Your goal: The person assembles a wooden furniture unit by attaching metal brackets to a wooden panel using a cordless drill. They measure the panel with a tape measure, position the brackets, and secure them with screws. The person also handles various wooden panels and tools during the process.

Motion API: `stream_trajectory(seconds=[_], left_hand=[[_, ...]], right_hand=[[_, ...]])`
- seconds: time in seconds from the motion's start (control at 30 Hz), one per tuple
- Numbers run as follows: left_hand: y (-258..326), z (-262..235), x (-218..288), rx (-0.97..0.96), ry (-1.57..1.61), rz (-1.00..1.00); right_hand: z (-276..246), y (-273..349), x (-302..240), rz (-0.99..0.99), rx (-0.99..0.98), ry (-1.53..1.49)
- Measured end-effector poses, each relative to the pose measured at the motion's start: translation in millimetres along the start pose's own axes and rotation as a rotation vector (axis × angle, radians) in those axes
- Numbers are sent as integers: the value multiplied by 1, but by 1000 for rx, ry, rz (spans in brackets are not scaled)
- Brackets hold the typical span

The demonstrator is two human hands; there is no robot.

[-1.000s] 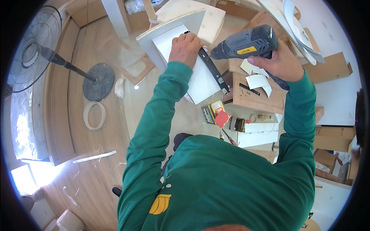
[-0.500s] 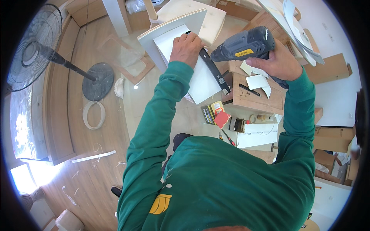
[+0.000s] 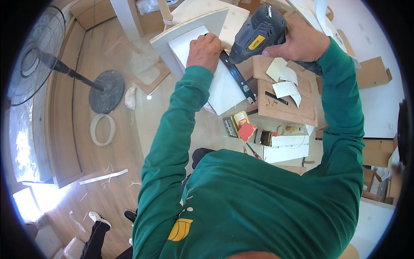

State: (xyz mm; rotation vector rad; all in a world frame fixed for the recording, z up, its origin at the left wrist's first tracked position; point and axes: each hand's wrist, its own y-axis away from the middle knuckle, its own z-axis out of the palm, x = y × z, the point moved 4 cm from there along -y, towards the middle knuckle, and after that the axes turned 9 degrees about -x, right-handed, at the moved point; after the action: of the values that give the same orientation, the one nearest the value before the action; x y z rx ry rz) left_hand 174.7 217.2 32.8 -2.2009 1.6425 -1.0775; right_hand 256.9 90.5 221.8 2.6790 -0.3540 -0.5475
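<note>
My right hand (image 3: 308,41) grips the dark grey cordless drill (image 3: 259,31), its fingers wrapped round the handle. The drill's nose points down at the black metal drawer slide (image 3: 237,77); I cannot tell if a bit touches it. That slide lies lengthwise along the white board (image 3: 215,88) of a tilted panel piece with a pale curved edge board (image 3: 189,26). Across the slide's upper end, my left hand (image 3: 204,52) is closed with bent fingers, holding it against the board. The fingertips are partly hidden.
A wooden surface (image 3: 297,114) to the right carries paper pieces (image 3: 286,88), another black strip (image 3: 277,98) and small screws. Below it are a red-handled screwdriver (image 3: 254,152) and boxes. A standing fan (image 3: 39,56) is at left. Another person's leg (image 3: 97,237) shows at lower left.
The drill has swung left and tilted more steeply, its nose nearer the slide. My left hand stays on the slide's upper end. A person's leg has come into view at lower left.
</note>
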Motion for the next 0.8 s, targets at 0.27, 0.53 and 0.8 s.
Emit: stream_trajectory(seconds=[0.27, 0.53, 0.8], left_hand=[[-1, 3, 0, 78, -51, 17], [-3, 1, -7, 60, 115, -20], [-6, 6, -18, 75, 447, 94]], right_hand=[[3, 4, -21, -1, 48, 40], [3, 6, -6, -30, 54, 16], [3, 23, 2, -120, 88, 6]])
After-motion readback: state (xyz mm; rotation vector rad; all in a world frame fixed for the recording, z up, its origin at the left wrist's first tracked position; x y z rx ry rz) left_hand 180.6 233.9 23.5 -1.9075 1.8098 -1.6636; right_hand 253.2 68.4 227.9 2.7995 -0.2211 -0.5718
